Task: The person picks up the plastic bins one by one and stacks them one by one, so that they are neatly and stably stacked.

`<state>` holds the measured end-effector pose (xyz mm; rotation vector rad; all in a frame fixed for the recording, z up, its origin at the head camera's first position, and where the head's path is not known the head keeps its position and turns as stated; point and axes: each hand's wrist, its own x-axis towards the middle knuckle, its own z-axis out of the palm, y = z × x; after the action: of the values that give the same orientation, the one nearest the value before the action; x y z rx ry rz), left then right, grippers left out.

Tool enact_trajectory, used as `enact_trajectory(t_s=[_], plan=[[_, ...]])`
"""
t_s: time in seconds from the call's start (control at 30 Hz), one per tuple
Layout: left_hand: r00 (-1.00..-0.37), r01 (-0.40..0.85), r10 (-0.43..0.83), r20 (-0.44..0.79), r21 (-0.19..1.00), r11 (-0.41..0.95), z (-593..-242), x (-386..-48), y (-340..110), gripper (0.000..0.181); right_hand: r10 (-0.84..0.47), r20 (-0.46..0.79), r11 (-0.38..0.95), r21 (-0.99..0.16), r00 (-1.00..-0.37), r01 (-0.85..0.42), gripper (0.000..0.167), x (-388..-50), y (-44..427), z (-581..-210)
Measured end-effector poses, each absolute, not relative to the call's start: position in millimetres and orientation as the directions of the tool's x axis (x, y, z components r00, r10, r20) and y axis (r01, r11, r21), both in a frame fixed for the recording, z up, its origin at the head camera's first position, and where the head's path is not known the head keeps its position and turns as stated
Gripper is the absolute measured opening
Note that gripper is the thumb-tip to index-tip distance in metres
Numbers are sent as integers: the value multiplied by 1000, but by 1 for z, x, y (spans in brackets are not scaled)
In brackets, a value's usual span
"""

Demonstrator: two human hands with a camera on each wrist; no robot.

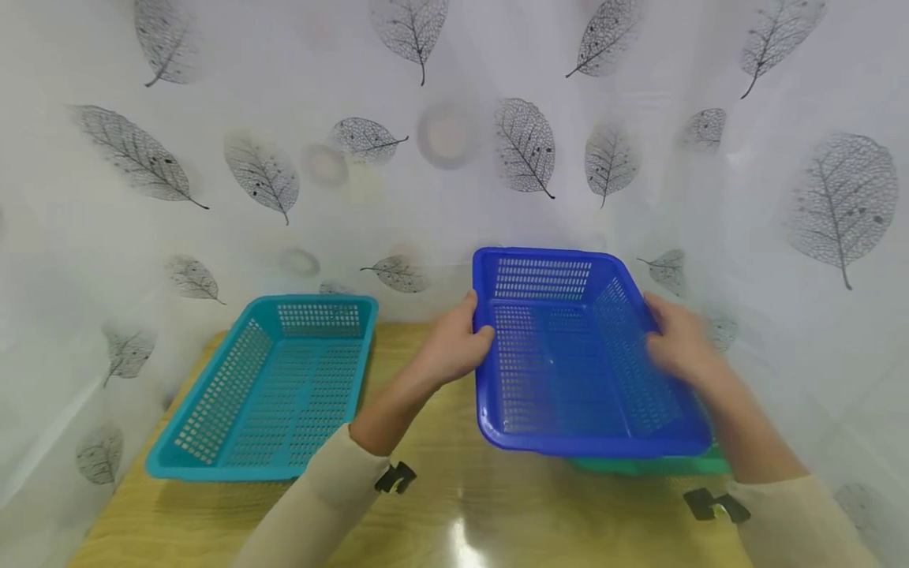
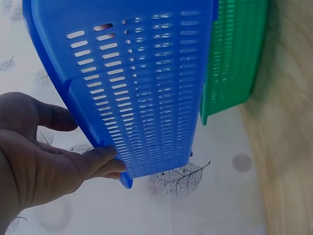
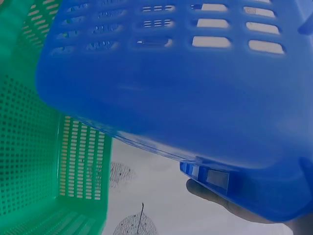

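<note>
A blue plastic basket [image 1: 561, 371] with slotted sides is held up by both hands. My left hand [image 1: 458, 339] grips its left rim, and in the left wrist view the fingers [image 2: 100, 159] lie against the rim and outer wall. On the opposite rim, my right hand [image 1: 678, 335] holds on; most of it is hidden in the right wrist view behind the basket. Beneath the blue basket is a green basket [image 1: 653, 465], largely covered in the head view. The right wrist view shows a gap between the green and blue baskets.
A teal basket [image 1: 294, 394] stands on the left of the wooden table [image 1: 454, 505]. Behind the table hangs a whitish curtain [image 1: 454, 213] printed with dark leaves. Each sleeve has a small black clip-like piece near the cuff.
</note>
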<state>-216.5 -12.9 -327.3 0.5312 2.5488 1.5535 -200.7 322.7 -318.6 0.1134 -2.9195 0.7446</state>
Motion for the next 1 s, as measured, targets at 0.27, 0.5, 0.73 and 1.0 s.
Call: enact_trajectory(t_s=[0.27, 0.5, 0.73, 1.0], plan=[[-906, 255, 414, 85, 891, 375, -333, -221, 16, 73, -51, 145, 889, -444, -988, -111, 74, -199, 361, -328], [-911, 268, 404, 90, 872, 410, -340, -228, 41, 73, -58, 158, 899, -421, -986, -121, 71, -201, 387, -338], [-907, 270, 409, 103, 886, 377, -342, -236, 60, 73, -45, 107, 890, -447, -993, -89, 70, -205, 409, -343], [-891, 277, 447, 82, 877, 392, -349, -240, 79, 72, -53, 95, 886, -455, -994, -91, 69, -205, 430, -344]])
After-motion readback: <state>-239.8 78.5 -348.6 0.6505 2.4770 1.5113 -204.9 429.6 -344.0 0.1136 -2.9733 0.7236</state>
